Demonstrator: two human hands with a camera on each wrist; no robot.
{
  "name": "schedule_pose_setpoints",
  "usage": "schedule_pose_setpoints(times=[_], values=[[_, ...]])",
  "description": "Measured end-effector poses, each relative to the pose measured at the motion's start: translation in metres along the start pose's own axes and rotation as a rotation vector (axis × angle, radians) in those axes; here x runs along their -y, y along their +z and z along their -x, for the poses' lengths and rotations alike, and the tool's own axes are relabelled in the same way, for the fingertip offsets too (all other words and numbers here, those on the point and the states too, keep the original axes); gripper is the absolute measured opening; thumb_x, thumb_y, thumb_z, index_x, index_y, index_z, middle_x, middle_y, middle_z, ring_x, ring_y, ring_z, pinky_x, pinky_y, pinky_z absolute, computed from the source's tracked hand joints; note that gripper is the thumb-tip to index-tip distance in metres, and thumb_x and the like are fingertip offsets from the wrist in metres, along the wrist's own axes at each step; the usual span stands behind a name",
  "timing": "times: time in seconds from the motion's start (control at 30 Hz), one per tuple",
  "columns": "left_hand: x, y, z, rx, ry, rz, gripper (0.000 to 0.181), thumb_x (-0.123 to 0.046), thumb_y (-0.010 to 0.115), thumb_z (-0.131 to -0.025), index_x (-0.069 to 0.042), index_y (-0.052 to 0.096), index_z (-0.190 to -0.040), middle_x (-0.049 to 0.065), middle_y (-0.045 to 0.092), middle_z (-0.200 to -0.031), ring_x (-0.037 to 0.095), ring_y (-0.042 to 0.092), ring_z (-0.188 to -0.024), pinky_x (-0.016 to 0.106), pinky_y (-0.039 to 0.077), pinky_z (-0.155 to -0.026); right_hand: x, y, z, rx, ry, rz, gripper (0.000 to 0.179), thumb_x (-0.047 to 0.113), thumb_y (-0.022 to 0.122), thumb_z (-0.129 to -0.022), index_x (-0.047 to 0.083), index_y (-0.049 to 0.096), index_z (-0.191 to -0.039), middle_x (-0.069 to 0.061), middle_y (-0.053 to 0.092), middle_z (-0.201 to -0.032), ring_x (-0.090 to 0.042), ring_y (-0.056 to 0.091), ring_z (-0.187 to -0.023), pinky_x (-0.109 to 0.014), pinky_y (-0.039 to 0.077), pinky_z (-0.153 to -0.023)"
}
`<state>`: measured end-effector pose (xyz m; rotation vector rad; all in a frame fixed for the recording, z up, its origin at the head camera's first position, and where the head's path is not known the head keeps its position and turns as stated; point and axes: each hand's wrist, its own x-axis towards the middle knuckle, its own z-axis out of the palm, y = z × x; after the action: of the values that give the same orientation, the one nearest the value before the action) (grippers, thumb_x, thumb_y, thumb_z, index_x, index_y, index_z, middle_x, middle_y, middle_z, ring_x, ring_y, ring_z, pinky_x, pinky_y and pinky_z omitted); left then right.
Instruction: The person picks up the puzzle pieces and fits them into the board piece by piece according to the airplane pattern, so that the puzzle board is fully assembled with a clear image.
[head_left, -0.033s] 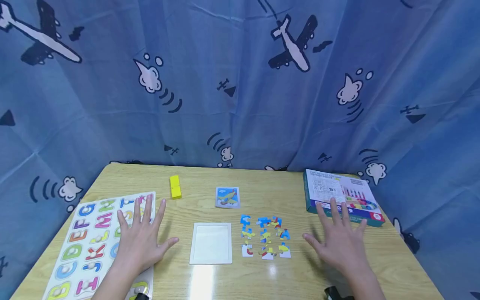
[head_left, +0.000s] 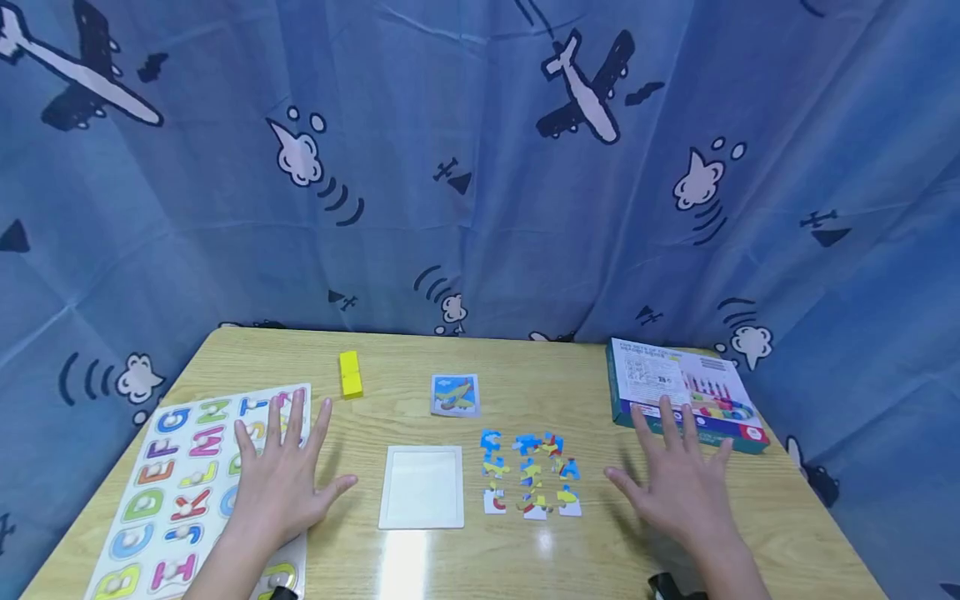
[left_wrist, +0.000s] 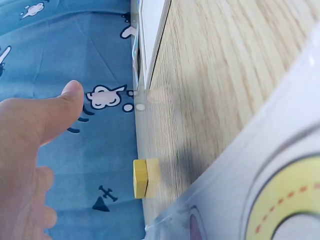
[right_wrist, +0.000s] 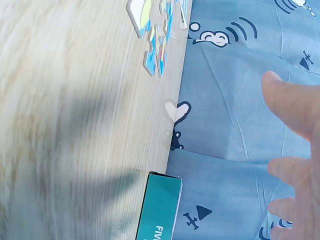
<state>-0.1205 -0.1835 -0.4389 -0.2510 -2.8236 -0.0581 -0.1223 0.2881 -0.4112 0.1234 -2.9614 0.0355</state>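
In the head view my left hand is spread, palm down, over the right side of an alphabet puzzle board with knobbed letters. Its fingers are straight and hold nothing. My right hand is likewise spread, in front of a flat box, its fingertips overlapping the box's near edge. Between the hands lie a white square puzzle tray and, to its right, several loose jigsaw pieces in blue, yellow and red. A small picture card of a yellow airplane lies behind them.
Two yellow blocks stand together near the back left of the wooden table. A blue curtain printed with airplanes hangs behind the table. The box's green side shows low in the right wrist view.
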Motion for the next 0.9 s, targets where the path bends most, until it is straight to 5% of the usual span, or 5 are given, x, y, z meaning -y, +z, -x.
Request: schedule_pose_setpoints(times=[0.5, 0.9], values=[[-0.001, 0.002, -0.002, 0.042, 0.033, 0.047, 0.101, -0.065, 0.06, -0.078, -0.017, 0.013, -0.154, 0.023, 0.007, -0.158, 0.042, 0.004, -0.145, 0.069, 0.004, -0.111, 0.005, 0.005, -0.003, 0.011, 0.001, 0.009, 0.091, 0.069, 0.052, -0.082, 0.017, 0.024, -0.151, -0.023, 0.009, -0.157, -0.046, 0.002, -0.144, -0.079, -0.013, -0.097], [-0.017, 0.009, -0.004, 0.083, 0.145, 0.18, 0.084, -0.056, 0.063, -0.082, -0.011, 0.034, -0.148, 0.022, 0.03, -0.151, 0.04, 0.029, -0.139, 0.065, 0.021, -0.111, 0.011, 0.011, -0.003, -0.006, -0.057, -0.064, 0.081, 0.055, 0.06, -0.086, 0.007, 0.035, -0.146, -0.024, 0.031, -0.15, -0.044, 0.026, -0.138, -0.075, 0.014, -0.104]])
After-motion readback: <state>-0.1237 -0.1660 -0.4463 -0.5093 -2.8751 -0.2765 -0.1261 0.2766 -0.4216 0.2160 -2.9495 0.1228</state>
